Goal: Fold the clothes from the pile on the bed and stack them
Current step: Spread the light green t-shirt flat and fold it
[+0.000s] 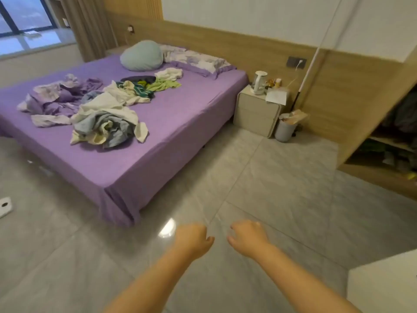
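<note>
A loose pile of clothes (108, 118) in white, blue-grey and green lies across the purple bed (171, 132); more garments (144, 86) trail toward the pillows, and a crumpled purple patterned cloth (56, 98) lies left of them. My left hand (191, 240) and my right hand (248, 236) hang side by side over the floor, well short of the bed's near corner. Both have loosely curled fingers and hold nothing.
Beside the bed's far right stands a nightstand (257, 114) with a kettle (259, 83), and a small bin (285, 129) beside it. A round teal pillow (142, 55) and a patterned pillow (198, 62) lie at the headboard. Open shelving (392, 141) is at right, a white scale (5, 206) on the floor at left.
</note>
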A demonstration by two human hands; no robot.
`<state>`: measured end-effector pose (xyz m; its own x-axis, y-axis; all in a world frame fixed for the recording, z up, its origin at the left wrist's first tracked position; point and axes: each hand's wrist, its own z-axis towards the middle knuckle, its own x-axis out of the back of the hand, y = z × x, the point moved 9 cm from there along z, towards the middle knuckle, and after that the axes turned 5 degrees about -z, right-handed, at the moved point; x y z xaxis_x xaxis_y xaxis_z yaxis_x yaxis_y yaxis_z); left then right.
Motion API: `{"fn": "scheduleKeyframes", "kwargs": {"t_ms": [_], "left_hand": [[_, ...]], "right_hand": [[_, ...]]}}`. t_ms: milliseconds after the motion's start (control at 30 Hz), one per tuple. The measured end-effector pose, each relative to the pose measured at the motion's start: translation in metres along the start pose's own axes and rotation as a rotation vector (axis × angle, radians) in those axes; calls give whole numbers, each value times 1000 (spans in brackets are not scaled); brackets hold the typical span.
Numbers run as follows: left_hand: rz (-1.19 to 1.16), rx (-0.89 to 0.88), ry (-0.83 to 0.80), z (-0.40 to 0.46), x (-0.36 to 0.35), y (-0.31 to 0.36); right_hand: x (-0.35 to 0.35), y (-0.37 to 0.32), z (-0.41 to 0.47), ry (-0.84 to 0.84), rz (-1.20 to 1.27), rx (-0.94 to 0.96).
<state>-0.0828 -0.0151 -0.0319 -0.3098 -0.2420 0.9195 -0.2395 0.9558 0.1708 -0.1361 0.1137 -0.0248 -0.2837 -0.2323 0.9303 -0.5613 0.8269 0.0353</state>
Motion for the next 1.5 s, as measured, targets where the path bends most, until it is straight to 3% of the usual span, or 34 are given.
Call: {"fn": "scheduleKeyframes", "kwargs": {"t_ms": [333, 867, 1500], "left_hand": [[-30, 50, -77, 73, -7, 19], [-125, 225, -136, 194, 19, 70], [-43, 105, -140, 365, 78, 38]], "right_hand": [[-15, 45, 55, -103, 41, 18], [18, 153, 177, -98, -17, 150], [65, 187, 330, -73, 59, 38]]}}
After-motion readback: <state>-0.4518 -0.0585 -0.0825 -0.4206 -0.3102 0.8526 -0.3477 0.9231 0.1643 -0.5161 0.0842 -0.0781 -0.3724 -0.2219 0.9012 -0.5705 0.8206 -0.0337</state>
